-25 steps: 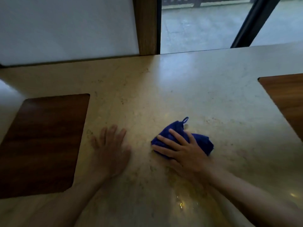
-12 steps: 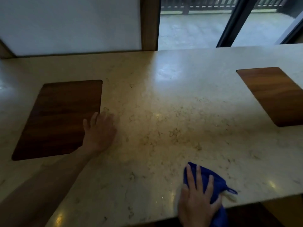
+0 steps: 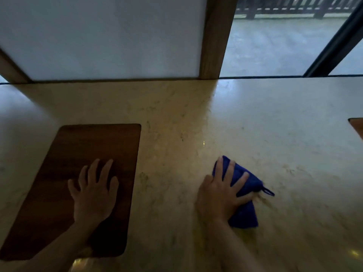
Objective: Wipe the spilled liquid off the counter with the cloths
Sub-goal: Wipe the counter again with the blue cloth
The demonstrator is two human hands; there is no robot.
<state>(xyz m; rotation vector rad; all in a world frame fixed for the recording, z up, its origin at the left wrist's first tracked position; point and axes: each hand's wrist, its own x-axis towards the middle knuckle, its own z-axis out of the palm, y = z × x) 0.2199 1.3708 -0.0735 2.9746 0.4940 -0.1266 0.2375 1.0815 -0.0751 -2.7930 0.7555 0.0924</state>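
A bunched blue cloth (image 3: 245,213) with a small hanging loop lies on the beige stone counter (image 3: 255,124), right of centre. My right hand (image 3: 220,195) presses flat on top of it, fingers spread over the fabric. My left hand (image 3: 94,189) rests flat with fingers apart on a dark wooden inlay (image 3: 78,146) at the left, holding nothing. No clear puddle shows on the counter; only small glints of light appear near the front edge and mid-counter.
A white panel (image 3: 98,36) and a wooden post (image 3: 216,36) rise at the back edge of the counter, with window glass to the right. The corner of a second wooden inlay (image 3: 356,124) shows at the far right edge.
My right hand has slid the blue cloth up from the counter's front edge toward the middle. My left hand now lies on the wooden inlay instead of beside it. The view has shifted.
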